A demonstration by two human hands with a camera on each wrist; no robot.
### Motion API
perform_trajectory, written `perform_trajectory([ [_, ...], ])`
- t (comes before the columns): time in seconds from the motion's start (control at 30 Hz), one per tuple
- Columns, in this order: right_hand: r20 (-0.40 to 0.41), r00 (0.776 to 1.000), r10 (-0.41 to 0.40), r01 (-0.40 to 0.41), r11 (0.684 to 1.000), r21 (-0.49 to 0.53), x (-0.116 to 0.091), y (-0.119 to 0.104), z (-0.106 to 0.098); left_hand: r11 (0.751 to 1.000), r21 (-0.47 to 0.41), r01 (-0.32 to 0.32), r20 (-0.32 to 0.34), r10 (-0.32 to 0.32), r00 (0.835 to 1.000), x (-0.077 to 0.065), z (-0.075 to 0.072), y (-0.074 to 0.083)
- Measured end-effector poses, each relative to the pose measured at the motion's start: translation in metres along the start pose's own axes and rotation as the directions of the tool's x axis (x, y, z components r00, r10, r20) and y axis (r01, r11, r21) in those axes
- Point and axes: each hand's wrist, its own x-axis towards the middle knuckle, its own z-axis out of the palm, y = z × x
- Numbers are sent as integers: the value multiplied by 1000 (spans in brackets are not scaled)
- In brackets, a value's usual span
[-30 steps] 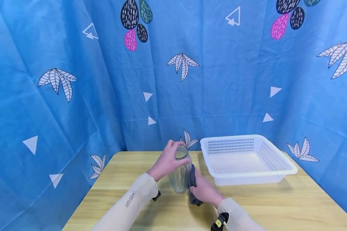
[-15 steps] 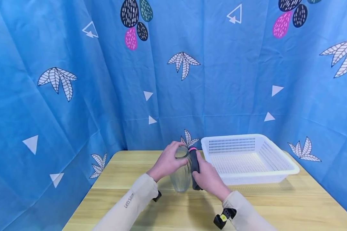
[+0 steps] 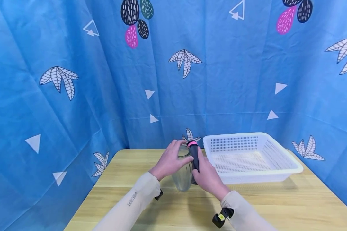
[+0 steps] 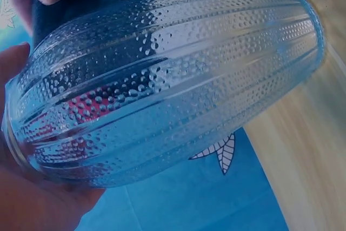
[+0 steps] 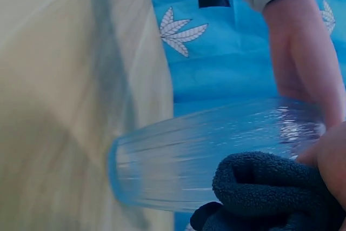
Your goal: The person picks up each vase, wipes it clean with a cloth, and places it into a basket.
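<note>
A clear ribbed glass vase (image 3: 181,181) stands on the wooden table, tapering to its base, with a dimpled surface in the left wrist view. My left hand (image 3: 171,160) grips it around the rim, thumb and fingers on either side of the mouth. To the right of the vase, my right hand (image 3: 207,175) holds a folded dark grey towel (image 3: 194,157) upright. A pink band shows at the towel's top end, level with the vase's mouth. In the right wrist view the towel's thick terry folds (image 5: 259,187) overlap the glass. My right palm hides part of the towel.
Behind and to the right of my right hand sits a white perforated plastic basket (image 3: 255,175). The wooden table (image 3: 266,205) reaches back to a blue patterned curtain (image 3: 231,80), which also hangs along both sides.
My right hand has lifted the towel along the vase's right side, up to the mouth, and its pink band has come into view. The left hand keeps its grip on the rim.
</note>
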Motion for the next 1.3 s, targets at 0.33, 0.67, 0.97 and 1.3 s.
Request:
perform_trajectory([
  [0.33,178,983,49,-62,996,69,-5,27,24,1000,-8,19,-1,-19,1000,0,0,2],
  [0.67,205,976,67,-81,995,60,-2,38,25,997,-11,70,2,-70,998,-2,-4,4],
  [0.97,95,995,23,-28,998,54,-2,7,-7,991,-89,96,51,-92,994,-4,-7,3],
  [1.3,-26,996,-85,84,995,-51,2,-12,-20,995,-91,31,37,-28,999,-2,-11,5],
])
